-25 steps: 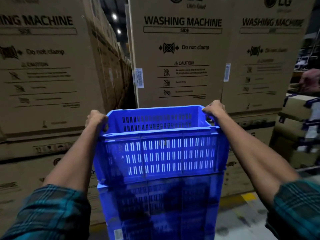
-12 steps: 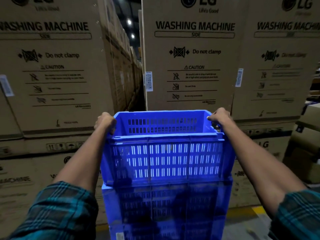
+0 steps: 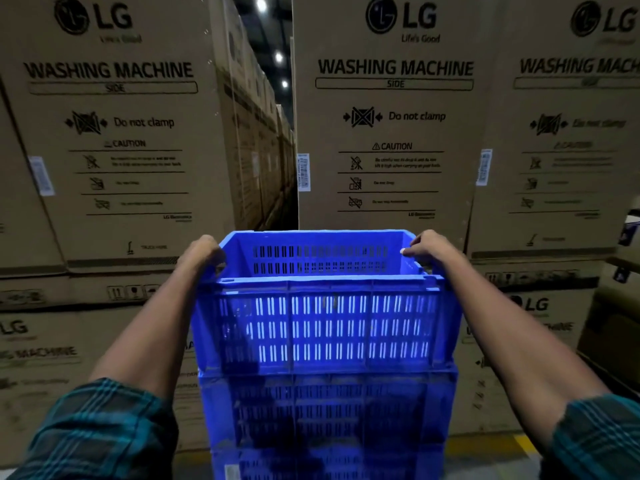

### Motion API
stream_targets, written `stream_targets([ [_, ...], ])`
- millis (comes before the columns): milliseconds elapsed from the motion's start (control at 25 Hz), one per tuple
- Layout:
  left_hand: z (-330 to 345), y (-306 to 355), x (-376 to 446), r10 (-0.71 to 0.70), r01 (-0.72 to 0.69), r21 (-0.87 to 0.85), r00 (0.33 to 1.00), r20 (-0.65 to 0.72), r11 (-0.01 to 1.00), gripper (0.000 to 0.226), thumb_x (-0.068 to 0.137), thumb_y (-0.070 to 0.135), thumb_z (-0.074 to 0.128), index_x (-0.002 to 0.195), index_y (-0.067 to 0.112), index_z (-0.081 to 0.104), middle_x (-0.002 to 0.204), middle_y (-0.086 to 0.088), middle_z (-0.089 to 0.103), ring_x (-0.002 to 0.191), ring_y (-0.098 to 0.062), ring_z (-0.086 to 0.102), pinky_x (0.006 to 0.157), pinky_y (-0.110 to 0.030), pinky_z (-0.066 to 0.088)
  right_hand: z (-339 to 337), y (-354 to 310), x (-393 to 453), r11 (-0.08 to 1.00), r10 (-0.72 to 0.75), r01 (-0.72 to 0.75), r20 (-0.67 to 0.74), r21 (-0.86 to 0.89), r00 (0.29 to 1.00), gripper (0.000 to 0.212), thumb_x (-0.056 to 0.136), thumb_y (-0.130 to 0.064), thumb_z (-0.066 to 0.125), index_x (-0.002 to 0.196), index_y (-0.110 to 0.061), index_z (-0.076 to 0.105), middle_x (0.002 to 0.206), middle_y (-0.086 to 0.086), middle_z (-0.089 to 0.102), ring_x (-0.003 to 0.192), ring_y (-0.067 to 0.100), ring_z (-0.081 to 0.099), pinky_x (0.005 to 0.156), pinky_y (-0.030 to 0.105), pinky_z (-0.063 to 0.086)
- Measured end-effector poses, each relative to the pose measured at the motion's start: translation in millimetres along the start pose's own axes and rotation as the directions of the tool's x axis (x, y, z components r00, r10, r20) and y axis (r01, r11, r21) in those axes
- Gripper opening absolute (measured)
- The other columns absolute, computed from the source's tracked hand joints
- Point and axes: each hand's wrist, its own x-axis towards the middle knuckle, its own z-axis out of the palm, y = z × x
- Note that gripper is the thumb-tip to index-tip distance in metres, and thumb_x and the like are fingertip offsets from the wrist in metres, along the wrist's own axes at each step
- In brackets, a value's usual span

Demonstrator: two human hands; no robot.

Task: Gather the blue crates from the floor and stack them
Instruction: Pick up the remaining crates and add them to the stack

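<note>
Where tall cartons (image 3: 391, 133) printed "WASHING MACHINE" wall in a dim warehouse aisle — three faces across — a stack of at least three blue crates stands. Left hand (image 3: 202, 252) and right hand (image 3: 429, 245) each curl shut on the top crate (image 3: 325, 327) rim — it sits on the lower crate (image 3: 329, 410).

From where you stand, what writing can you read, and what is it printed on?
"LG Life's Good", "WASHING MACHINE", "SIDE", "Do not clamp", "CAUTION": on the middle carton.
The same words, dimmer, on the left carton.
"LG", "WASHING MACH", cut off: right carton.
"LG": lower cartons.
Fine caution lines and barcode stickers: too small.
Top crate, left hand, right hand: none.
</note>
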Motion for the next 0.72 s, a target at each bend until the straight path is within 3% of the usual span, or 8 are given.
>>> stream_targets([
  [80,3,-2,-6,0.067,-0.065,0.057,0.997,-0.046,0.996,0.007,0.083,0.010,0.063,0.081,0.004,0.064,0.087,-0.016,0.069,0.076,-0.029,0.066,0.068,-0.035,0.053,-1,-11,-22,0.994,-0.040,0.033,-0.062,-0.106,0.997,0.041,0.075,-0.041,0.077,0.104,-0.012,0.070,0.107,0.016,0.069,0.095,0.035,0.067,0.089,0.051,0.055],
  [160,8,-1,-7,0.146,-0.132,0.134,0.984,-0.105,0.982,0.018,0.085,0.020,0.066,0.097,0.007,0.064,0.102,-0.015,0.069,0.088,-0.030,0.066,0.077,-0.039,0.055,0,-26,-48,0.953,-0.182,0.128,-0.181,-0.275,0.967,0.041,0.084,-0.041,0.070,0.117,-0.018,0.065,0.129,0.014,0.057,0.119,0.039,0.055,0.103,0.053,0.042],
  [240,10,4,-11,0.289,-0.240,0.269,0.944,-0.162,0.933,0.032,0.088,0.033,0.066,0.114,0.014,0.063,0.115,-0.012,0.066,0.103,-0.030,0.062,0.086,-0.041,0.051,0,-41,-78,0.909,-0.353,0.283,-0.205,-0.304,0.913,0.045,0.086,-0.045,0.065,0.125,-0.023,0.062,0.133,0.010,0.056,0.123,0.035,0.053,0.102,0.050,0.041],
  [320,10,12,-24,0.485,-0.395,0.359,0.849,-0.209,0.846,0.037,0.090,0.042,0.062,0.118,0.018,0.066,0.120,-0.008,0.065,0.112,-0.030,0.059,0.090,-0.041,0.045,3,-51,-110,0.887,-0.449,0.414,-0.166,-0.205,0.878,0.043,0.087,-0.049,0.063,0.124,-0.025,0.062,0.126,0.005,0.064,0.118,0.029,0.058,0.098,0.043,0.046],
  [480,23,29,-86,0.763,-0.771,-0.009,0.633,-0.132,0.637,0.061,0.083,0.066,0.054,0.116,0.018,0.070,0.117,0.001,0.071,0.110,-0.017,0.064,0.092,-0.035,0.051,17,-35,-166,0.853,-0.521,0.484,-0.260,-0.196,0.813,0.039,0.089,-0.053,0.058,0.120,-0.030,0.063,0.117,-0.008,0.067,0.120,0.018,0.055,0.087,0.034,0.025],
  [520,34,30,-101,0.814,-0.815,0.030,0.574,-0.085,0.578,0.064,0.080,0.070,0.055,0.116,0.020,0.070,0.118,0.003,0.070,0.110,-0.014,0.064,0.091,-0.034,0.051,21,-25,-175,0.860,-0.509,0.462,-0.298,-0.218,0.807,0.039,0.089,-0.053,0.059,0.121,-0.031,0.063,0.118,-0.008,0.067,0.123,0.020,0.052,0.085,0.036,0.021],
  [600,59,29,-118,0.885,-0.840,0.290,0.461,-0.067,0.459,0.061,0.076,0.066,0.064,0.119,0.022,0.069,0.120,0.003,0.069,0.111,-0.018,0.062,0.085,-0.037,0.046,35,-5,-183,0.881,-0.471,0.415,-0.342,-0.227,0.813,0.038,0.088,-0.049,0.061,0.122,-0.031,0.062,0.119,-0.004,0.065,0.125,0.025,0.048,0.088,0.041,0.024],
  [720,69,19,-115,0.889,-0.779,0.429,0.415,-0.194,0.457,0.045,0.077,0.040,0.078,0.115,0.020,0.069,0.104,-0.002,0.072,0.095,-0.027,0.067,0.076,-0.038,0.041,60,16,-185,0.839,-0.543,0.471,-0.369,-0.273,0.754,0.039,0.088,-0.041,0.063,0.125,-0.030,0.059,0.122,-0.004,0.059,0.125,0.022,0.042,0.092,0.043,0.026],
])
